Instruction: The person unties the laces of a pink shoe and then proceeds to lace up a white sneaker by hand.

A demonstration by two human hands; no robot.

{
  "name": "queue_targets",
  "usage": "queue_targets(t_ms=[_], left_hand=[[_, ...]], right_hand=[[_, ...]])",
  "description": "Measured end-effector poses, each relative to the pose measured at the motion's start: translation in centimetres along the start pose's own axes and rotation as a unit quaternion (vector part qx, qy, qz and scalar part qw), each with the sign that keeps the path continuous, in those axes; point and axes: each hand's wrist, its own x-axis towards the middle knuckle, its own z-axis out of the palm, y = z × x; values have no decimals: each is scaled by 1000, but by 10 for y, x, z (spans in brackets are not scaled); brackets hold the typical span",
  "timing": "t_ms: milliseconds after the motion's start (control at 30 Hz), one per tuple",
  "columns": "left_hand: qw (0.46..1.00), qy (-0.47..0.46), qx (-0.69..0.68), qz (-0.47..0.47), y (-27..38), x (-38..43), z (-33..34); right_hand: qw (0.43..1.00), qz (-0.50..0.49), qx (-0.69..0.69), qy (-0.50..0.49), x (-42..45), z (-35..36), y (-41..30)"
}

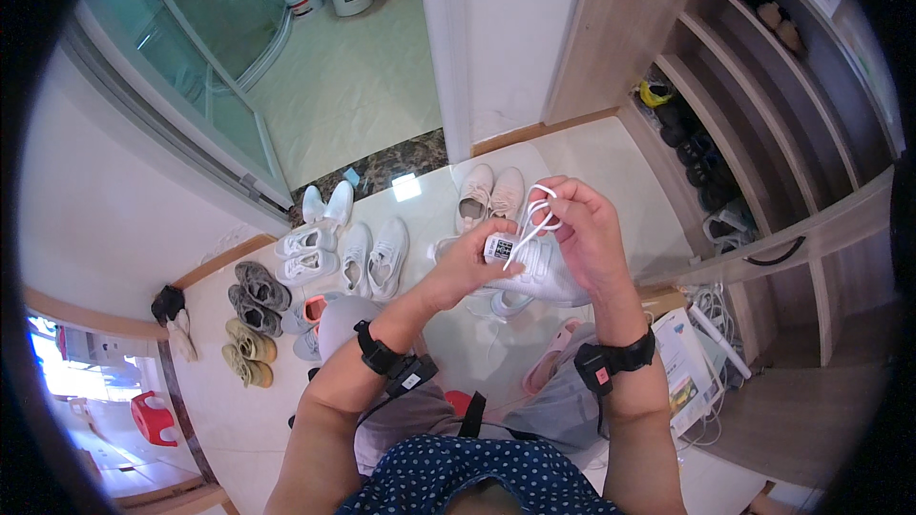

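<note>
A white laced sneaker (554,277) is held up in front of me, its toe pointing right. My left hand (469,261) grips it at the tongue (499,247), which bears a dark label. Pinched in my right hand (583,229), above the shoe, are loops of white shoelace (537,211). Part of the lace hangs across the tongue. Beneath the held shoe, another white shoe (510,302) shows partly on the floor. A pair of pale pink sneakers (507,193) stands just beyond my hands.
Several pairs of shoes, white (386,257), grey (265,293) and yellowish (250,354), stand on the tiles at left. An open shoe cabinet (758,86) is at right, with papers (683,372) and white cables beside it. A bathroom doorway with a marble sill (386,164) lies ahead.
</note>
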Motion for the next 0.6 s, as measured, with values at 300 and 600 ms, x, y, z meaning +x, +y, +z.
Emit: queue_targets(t_ms=[300,600], left_hand=[[954,138,235,128,-5,-1,2],[907,209,305,202,-9,-1,-3]], right_hand=[[875,-8,-478,74,9,-43,-1],[731,-285,-607,-129,-2,-4,-2]])
